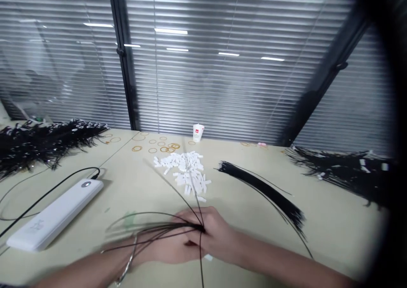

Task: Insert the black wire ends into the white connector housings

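Observation:
Thin black wires [159,228] are gathered to one point where my two hands meet at the lower middle. Their loose ends fan left over my left wrist, and a few stick up and down. My right hand [218,233] is closed around the gathered point. My left hand [170,246], with a silver bracelet [129,260] at the wrist, is closed against it; its fingertips are hidden. A small white piece [208,257] shows just below the hands. Beyond them lies a pile of small white pieces [187,167]. Right of it rests a loose bundle of black wires [263,190].
A white power bank [57,214] with a black cable lies at left. Heaps of black wires with white tips lie at far left [47,142] and far right [349,171]. Rubber bands [168,148] and a paper cup [197,133] are near the blinds [206,76].

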Demonstrator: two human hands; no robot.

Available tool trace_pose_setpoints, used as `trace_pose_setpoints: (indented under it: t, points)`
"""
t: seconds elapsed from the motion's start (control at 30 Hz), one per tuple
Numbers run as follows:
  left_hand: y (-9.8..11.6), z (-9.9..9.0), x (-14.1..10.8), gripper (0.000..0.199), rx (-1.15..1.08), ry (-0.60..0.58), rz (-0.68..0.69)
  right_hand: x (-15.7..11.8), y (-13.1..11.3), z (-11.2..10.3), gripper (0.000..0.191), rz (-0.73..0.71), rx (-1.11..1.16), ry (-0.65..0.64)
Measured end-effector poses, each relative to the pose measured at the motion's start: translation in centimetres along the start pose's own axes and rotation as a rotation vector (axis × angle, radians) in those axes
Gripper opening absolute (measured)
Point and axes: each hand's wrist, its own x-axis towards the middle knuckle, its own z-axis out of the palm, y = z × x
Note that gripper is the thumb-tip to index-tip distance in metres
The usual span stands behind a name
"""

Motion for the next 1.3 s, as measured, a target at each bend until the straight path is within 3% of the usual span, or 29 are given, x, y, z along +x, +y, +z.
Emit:
trace_pose_setpoints:
  t: [0.1, 0.17, 0.3, 0.4, 0.57, 0.7, 0.93, 1.17, 1.3]
  points:
    - [0.9, -0.2, 0.8, 0.016, -0.036, -0.080, 0.007, 0.2, 0.4, 0.4, 0.012, 0.098, 0.086, 0.127]
    - [0.9, -0.3, 1.2, 0.014, -0.076, -0.071, -0.039, 0.6, 0.7, 0.9, 0.007, 0.156, 0.183, 0.200]
    - [0.0, -0.3, 1.6, 0.021, -0.245, -0.073, -0.171, 1.3, 0.9, 0.9, 0.032, 0.300, 0.478, 0.276]
    - [-0.6, -0.5, 2.0, 0.028, -0.415, -0.066, -0.247, 1.7, 0.7, -0.9, 0.039, 0.334, 0.685, 0.322]
    - [-0.7, -1.0, 2.5, 0.031, -0.583, -0.017, -0.339, 1.5, 0.9, -6.2, 0.039, 0.254, 0.862, 0.476]
    - [-0.2, -1.2, 2.7, 0.030, -0.621, 0.007, -0.383, 0.2, 1.8, -9.8, 0.046, 0.231, 0.878, 0.553]
    - [-0.6, -1.1, 2.7, 0.026, -0.592, 0.048, -0.439, -4.0, 4.2, -15.6, 0.033, 0.225, 0.711, 0.777]
    - [-1.2, -1.0, 2.4, 0.030, -0.566, 0.134, -0.462, -9.5, 6.7, -17.5, 0.026, 0.410, 0.560, 0.912]
    - [-1.0, -1.0, 2.4, 0.043, -0.677, 0.207, -0.490, -11.4, 6.2, -20.7, 0.028, 0.336, 0.565, 1.127]
